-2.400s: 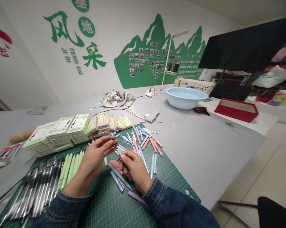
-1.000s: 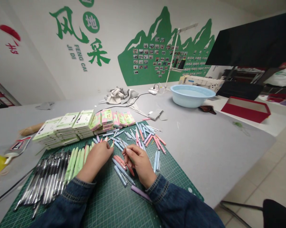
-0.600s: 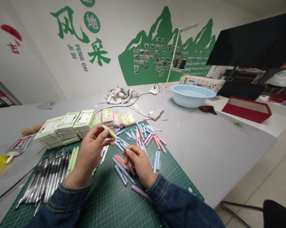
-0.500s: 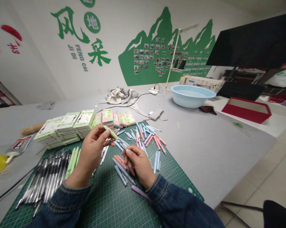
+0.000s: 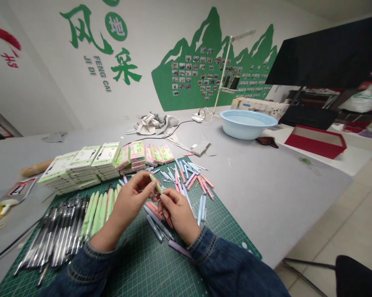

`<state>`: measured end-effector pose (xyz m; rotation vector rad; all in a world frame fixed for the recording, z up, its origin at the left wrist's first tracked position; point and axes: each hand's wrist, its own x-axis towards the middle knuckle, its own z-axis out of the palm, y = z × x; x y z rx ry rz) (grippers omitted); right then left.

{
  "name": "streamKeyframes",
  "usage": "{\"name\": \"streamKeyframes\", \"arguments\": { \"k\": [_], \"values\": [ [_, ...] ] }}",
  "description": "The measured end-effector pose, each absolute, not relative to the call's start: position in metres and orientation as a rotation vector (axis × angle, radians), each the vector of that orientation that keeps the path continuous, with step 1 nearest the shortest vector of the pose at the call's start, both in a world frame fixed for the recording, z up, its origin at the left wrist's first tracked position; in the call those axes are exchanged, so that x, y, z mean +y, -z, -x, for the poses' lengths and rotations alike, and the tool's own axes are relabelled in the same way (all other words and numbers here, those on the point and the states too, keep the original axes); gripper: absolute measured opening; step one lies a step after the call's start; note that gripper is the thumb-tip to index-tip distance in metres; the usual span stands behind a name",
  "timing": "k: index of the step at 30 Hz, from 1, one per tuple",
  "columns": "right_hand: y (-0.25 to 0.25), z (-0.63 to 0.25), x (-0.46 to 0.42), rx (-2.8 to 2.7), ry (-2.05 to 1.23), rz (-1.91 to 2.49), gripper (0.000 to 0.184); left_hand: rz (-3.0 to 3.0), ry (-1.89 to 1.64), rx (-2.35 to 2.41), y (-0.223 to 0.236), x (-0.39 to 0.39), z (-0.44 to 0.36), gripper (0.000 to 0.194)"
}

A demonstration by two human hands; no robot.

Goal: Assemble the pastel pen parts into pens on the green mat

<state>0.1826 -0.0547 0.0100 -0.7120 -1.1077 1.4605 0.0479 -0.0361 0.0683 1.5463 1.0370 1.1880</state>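
Observation:
Between my hands is a light green pen barrel (image 5: 155, 183), tilted down to the right. My left hand (image 5: 133, 196) grips its upper part between thumb and fingers. At its lower end, my right hand (image 5: 178, 210) is closed in a pinch; my fingers hide most of that end. Beneath lie blue, coral and purple pen parts (image 5: 155, 229) on the green cutting mat (image 5: 142, 268). Left of my left hand, light green pens (image 5: 95, 214) lie in a row beside many clear pens with black grips (image 5: 57, 231).
Stacked white-and-green boxes (image 5: 85, 161) and pink-and-green boxes (image 5: 138, 152) stand behind the mat. Loose coloured pen parts (image 5: 189, 175) are scattered at its far right. Farther off are crumpled cloth (image 5: 155, 123), a blue basin (image 5: 248, 128) and a red box (image 5: 316, 144).
My hands have come closer together, and the green barrel now slants more steeply, with its lower end at my right fingers. The whole view has shifted slightly.

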Motion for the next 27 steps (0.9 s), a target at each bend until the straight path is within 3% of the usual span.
{"name": "streamKeyframes", "arguments": {
  "k": [20, 27],
  "values": [
    [-0.011, -0.183, -0.058, -1.025, -1.459, 0.72, 0.017, -1.503, -1.149, 0.906, -0.061, -0.037, -0.05, 0.011],
    [-0.017, -0.19, -0.058, -1.022, -1.818, 0.493, 0.024, -1.352, -1.094, 0.809, -0.057, -0.036, -0.041, 0.019]
  ]
}}
